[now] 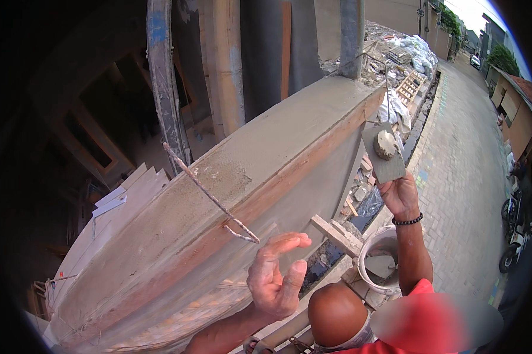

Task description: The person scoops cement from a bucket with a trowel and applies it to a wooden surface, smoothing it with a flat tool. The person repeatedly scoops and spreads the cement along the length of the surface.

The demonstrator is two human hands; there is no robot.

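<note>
My right hand [400, 194], with a dark bead bracelet at the wrist, is closed on the near end of a flat grey mortar board [390, 167]. A rounded lump of wet mortar [386, 144] lies on the board. My left hand [278, 277] is empty, its fingers curved and the thumb apart. Just beyond its fingers is the bent end of a rusty metal rod clamp [210, 197], which crosses the wall top. The cement-coated wall top [295, 127] runs away to the upper right, with a wooden plank [313, 158] along its side. How the board is gripped underneath is hidden.
A white bucket [365, 277] holding grey mortar stands below my right forearm. My bent knee [337, 312] is at the bottom. Upright posts [224, 65] rise behind the wall. Rubble and white sacks [416, 53] lie ahead, beside a paved lane [455, 153] with a parked motorbike [512, 236].
</note>
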